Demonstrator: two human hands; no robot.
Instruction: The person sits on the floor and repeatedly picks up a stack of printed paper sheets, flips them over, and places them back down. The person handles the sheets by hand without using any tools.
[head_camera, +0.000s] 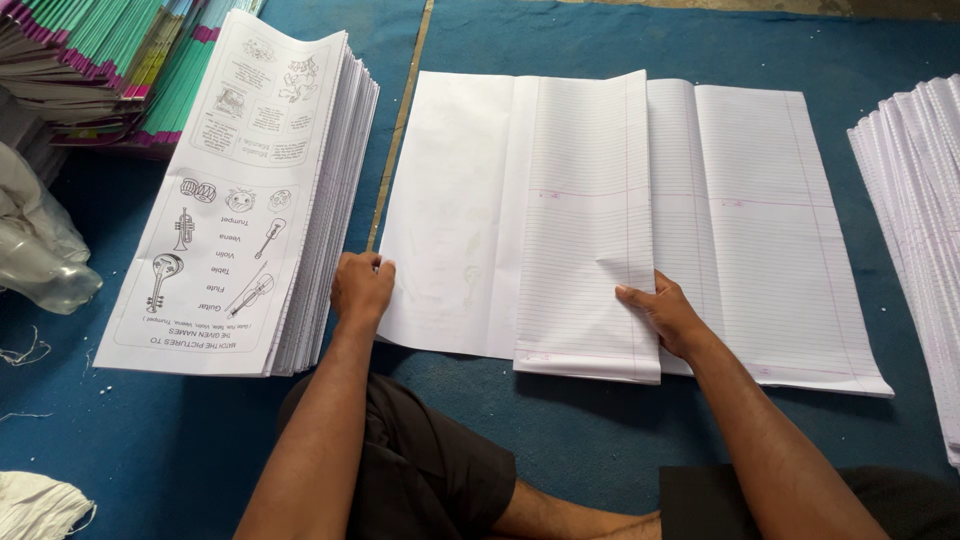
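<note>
So the person's sitting cross-legged on a blue mat (200, 440) with a wide spread of ruled paper sheets (760, 230) laid out flat right in front, taking up the middle of the view. The right hand (668, 318) is at about 5 o'clock from the centre, fingers spread flat with the thumb pressing on the bottom right corner of a folded ruled section (585, 230) that's lying on top of the spread, so it's open and pushing down, not really gripping anything. The left hand (361, 288) sits around 8 o'clock, fingers curled loosely at the left edge of a blank white sheet (450, 200), just touching the edge where it meets the mat; can't tell for sure if it's pinching the paper or only resting on it. Just beside that hand, out at 9 o'clock, there's a tall stack of printed sheets (235, 200) with line drawings of musical instruments on the top page. Up at 11 o'clock is a pile of notebooks (100, 60) with green and pink edges, and a crumpled clear plastic bag (35, 250) sits at the far left. Another fanned stack of white sheets (915, 230) runs along the 3 o'clock edge, well apart from both hands.
</note>
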